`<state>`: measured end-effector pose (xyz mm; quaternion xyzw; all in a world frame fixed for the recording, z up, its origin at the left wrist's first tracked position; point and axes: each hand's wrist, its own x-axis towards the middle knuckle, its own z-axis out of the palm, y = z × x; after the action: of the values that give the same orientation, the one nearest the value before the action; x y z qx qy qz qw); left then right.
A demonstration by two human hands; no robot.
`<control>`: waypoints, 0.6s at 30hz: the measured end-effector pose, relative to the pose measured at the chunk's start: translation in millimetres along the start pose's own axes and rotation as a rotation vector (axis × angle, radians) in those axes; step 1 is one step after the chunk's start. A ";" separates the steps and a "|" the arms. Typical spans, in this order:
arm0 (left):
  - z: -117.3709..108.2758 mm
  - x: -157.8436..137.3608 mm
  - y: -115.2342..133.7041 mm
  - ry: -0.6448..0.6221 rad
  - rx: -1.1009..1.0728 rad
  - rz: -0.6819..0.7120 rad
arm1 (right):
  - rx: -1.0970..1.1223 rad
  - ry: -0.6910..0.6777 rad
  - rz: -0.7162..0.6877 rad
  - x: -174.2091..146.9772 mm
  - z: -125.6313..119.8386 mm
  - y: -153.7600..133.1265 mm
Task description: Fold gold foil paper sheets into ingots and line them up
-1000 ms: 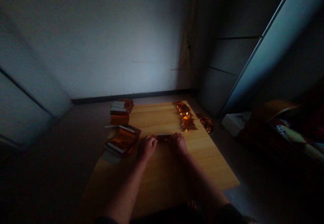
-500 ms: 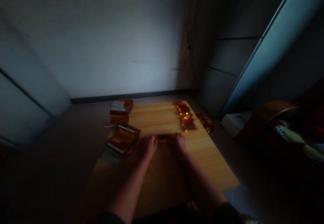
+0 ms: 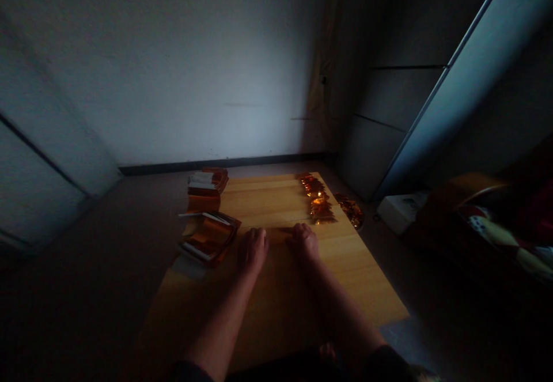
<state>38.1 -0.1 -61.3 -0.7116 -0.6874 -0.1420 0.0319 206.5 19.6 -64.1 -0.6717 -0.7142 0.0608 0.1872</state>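
Note:
A narrow strip of copper-gold foil paper [image 3: 279, 233] spans the gap between my two hands, low over the wooden table [image 3: 276, 307]. My left hand [image 3: 254, 246] is closed at its left end, fingers curled. At the right end my right hand [image 3: 305, 241] is closed too. Most of the paper's ends are hidden by my fingers, and the dim light blurs its edges. Left of my left hand lies a stack of copper-gold foil sheets [image 3: 211, 235] with white edges. Beyond my right hand sits a row of folded shiny foil pieces [image 3: 318, 200].
More foil sheets [image 3: 204, 200] and a bundle with pale paper [image 3: 207, 180] lie along the table's left edge. A heap of shiny foil [image 3: 351, 212] is beyond the right edge, near a white box [image 3: 401, 209]. A wall [image 3: 207, 82] stands behind.
The strip between my hands, dark and thicker before, now looks thinner and paler, closer to the table's colour. Both hands stay in nearly the same place.

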 end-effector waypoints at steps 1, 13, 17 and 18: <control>-1.1 -0.4 0.5 -0.005 0.000 0.029 | 0.002 0.016 -0.030 -1.0 0.1 -0.7; 0.8 6.9 -0.7 -0.136 -0.059 0.117 | -0.033 -0.086 -0.062 -1.1 -3.3 -28.5; 1.0 7.0 -0.2 -0.135 -0.097 0.061 | -0.009 -0.091 -0.019 -3.7 -6.5 -30.1; -0.1 6.6 0.4 -0.134 -0.102 0.052 | 0.001 -0.094 -0.012 -4.8 -7.4 -30.9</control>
<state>38.6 6.2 -59.5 -0.7378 -0.6611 -0.1280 -0.0466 180.4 10.9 -47.7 -0.6636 -0.7263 0.0913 0.1542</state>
